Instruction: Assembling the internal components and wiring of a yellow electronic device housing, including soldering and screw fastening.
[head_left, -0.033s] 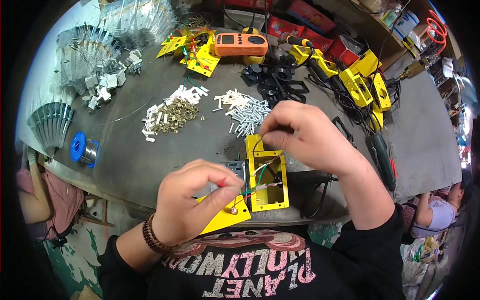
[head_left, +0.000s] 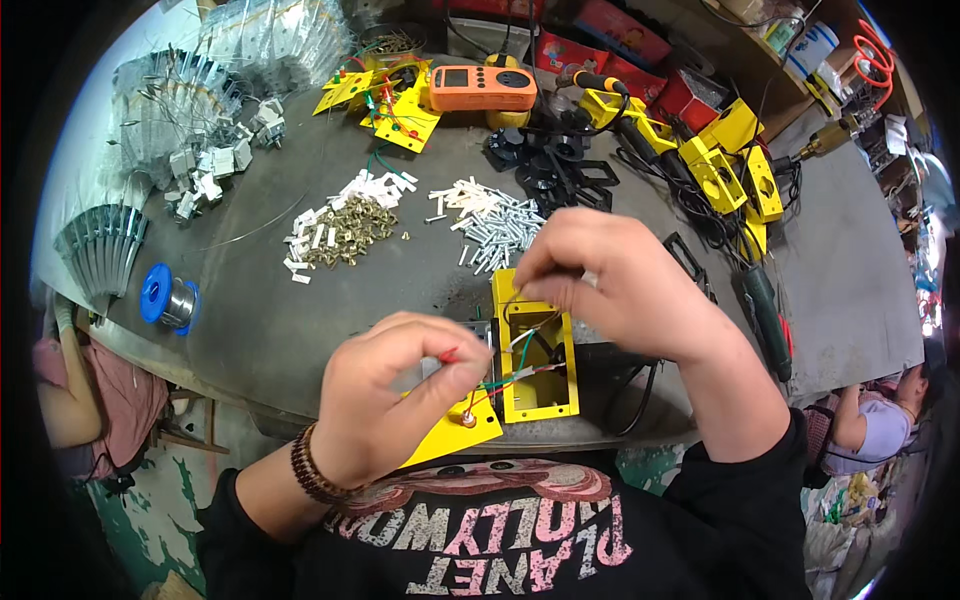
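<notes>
With the yellow box (head_left: 541, 413) open upward on the table (head_left: 250, 330), presumably for access, a dark wire (head_left: 507, 310) is pinched by fingers of the right hand (head_left: 592, 275) and a red piece (head_left: 449, 355) by the left hand (head_left: 385, 385).

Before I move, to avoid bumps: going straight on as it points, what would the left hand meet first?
Likely the yellow box, just right of the left hand; depth is unclear, so it may pass above.

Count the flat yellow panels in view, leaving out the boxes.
3 that I can make out: one panel by your left hand, a second panel just left of the orange meter, a third panel farther left. Others may be hidden.
</notes>
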